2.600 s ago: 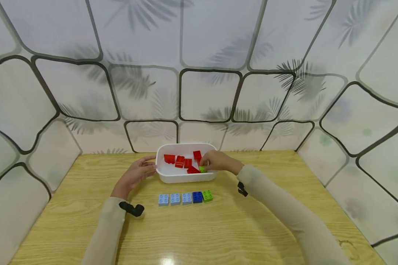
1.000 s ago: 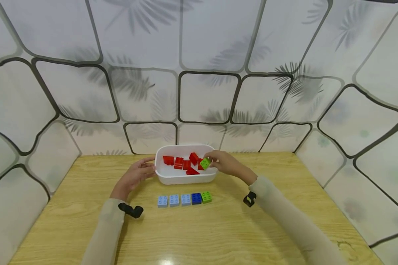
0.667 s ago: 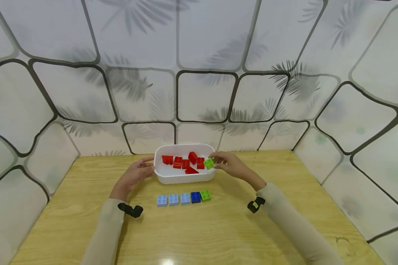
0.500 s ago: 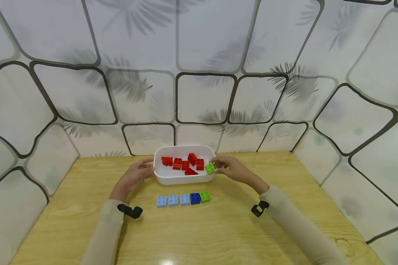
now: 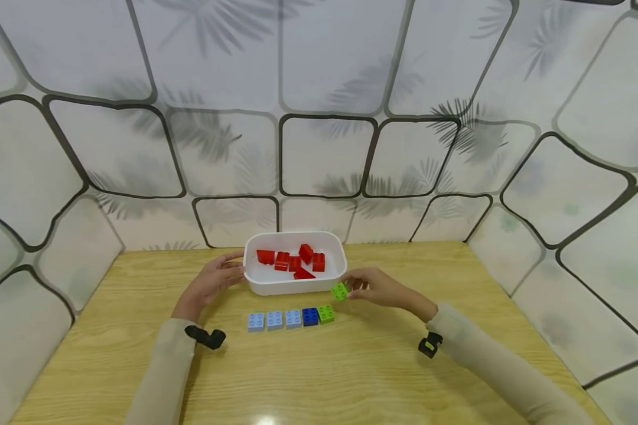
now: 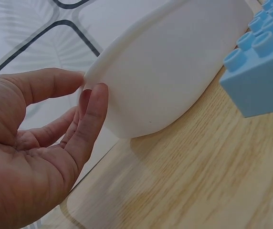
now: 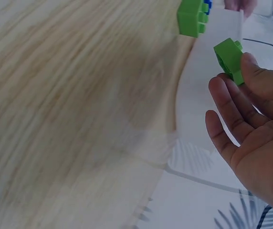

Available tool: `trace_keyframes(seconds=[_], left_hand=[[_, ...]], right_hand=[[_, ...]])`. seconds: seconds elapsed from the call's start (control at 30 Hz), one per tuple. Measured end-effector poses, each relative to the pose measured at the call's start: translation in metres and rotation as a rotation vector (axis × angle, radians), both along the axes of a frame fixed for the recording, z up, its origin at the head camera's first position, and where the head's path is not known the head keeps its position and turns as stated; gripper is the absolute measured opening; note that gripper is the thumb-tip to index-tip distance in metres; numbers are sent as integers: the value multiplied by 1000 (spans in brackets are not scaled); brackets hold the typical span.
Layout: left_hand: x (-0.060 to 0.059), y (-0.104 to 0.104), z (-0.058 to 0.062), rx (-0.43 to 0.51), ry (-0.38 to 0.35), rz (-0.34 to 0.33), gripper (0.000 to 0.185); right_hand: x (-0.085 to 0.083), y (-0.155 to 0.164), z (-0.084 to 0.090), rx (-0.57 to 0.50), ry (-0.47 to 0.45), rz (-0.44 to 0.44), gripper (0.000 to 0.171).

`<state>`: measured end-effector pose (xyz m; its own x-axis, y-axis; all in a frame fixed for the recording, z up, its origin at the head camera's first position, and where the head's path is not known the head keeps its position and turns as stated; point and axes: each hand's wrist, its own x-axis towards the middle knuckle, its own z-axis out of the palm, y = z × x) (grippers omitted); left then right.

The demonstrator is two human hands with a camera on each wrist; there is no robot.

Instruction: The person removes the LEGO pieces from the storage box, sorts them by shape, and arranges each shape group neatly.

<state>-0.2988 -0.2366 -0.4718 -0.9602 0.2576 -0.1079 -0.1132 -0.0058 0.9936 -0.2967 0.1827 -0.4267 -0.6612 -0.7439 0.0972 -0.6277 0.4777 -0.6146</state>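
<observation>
Thumb and fingertips of the right hand (image 5: 383, 288) are pinched on a green brick (image 5: 339, 291); the remaining fingers are loosely bent. The gripped brick is held tilted, just beside the near right corner of the white box (image 5: 292, 288). The left hand (image 5: 210, 284) is rested against the left end of the box: its fingers are spread and only slightly bent, and its fingertips are touched to the rim and outer wall.

The box is set near the far edge of the desk (image 5: 351, 372), about midway between the left and right edges. Six red pieces (image 5: 282, 261) are contained in it. On the near side of the box, a row is laid out studs up: from left, three light blue bricks (image 5: 274, 320), one dark blue brick (image 5: 310, 316) and a second green brick (image 5: 326, 313).
</observation>
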Motion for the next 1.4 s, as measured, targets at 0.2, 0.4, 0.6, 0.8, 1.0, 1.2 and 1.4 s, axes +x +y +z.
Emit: trace_keyframes(seconds=[0.2,0.4,0.6,0.8,1.0,1.2,1.4], left_hand=[[-1,1,1,4,4,-3,63],[-1,2,3,-10,12,1,63],[0,2,4,-1,-4,4,64],[0,3,3,24,-12,12,64],[1,2,2,30,-9,14,64],[0,0,1,35,-5,11,64],[2,0,-1,31,-8,5,64]], right_hand=[[0,8,-8,17,-53,19,32],[1,10,-14,22,-84,13,32],[3,10,-22,40,-92,19,30],[6,10,-25,57,-81,16,30],[4,10,-26,66,-93,11,30],[2,11,-30,62,-107,16,29],[6,10,-31,65,-127,21,29]])
